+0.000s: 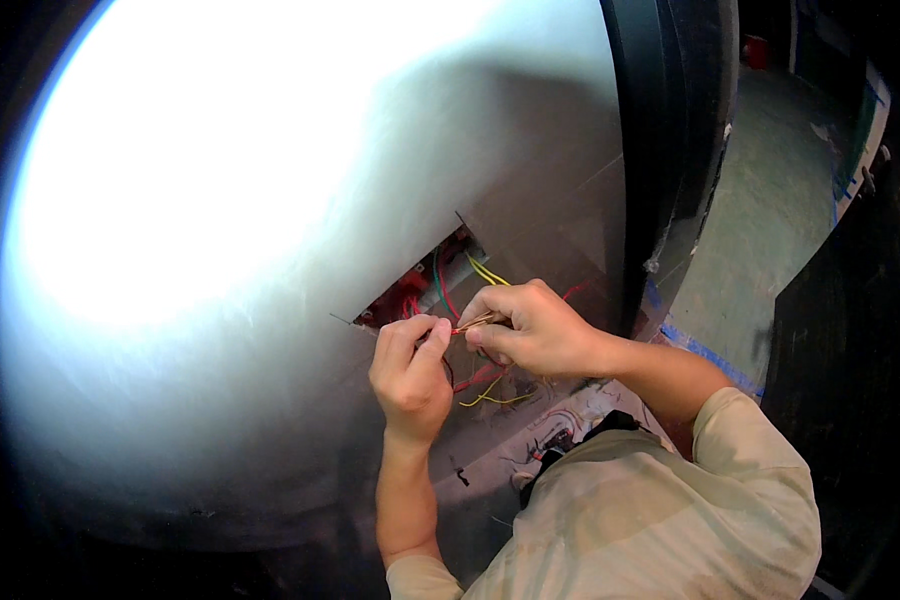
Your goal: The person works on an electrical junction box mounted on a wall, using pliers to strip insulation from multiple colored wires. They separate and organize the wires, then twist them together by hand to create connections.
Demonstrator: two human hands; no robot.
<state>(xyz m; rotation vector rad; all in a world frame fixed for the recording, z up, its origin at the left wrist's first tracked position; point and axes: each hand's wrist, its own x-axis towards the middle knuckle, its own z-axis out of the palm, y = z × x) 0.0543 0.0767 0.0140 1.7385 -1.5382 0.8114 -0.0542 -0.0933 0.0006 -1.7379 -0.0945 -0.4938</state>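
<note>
My left hand (410, 378) pinches a red wire between thumb and fingertips. Close beside it, my right hand (538, 328) has its fingers closed on the bare copper ends (482, 320) of wire, which point toward the left hand. Both hands are just in front of a slanted rectangular cutout (380, 312) in the pale wall, with a red electrical box (402, 292) inside. Out of it come yellow wires (486, 270), a green wire (437, 278) and red wires. More yellow wire (490, 400) and red wire dangle below my hands. Exactly which wires are gripped is partly hidden by my fingers.
A bright glare covers much of the wall (300, 400). Below, wire scraps and small dark items (560, 437) lie near my body. To the right, a dark vertical frame (670, 120) borders an opening onto a greenish floor (770, 190) with blue tape (710, 357).
</note>
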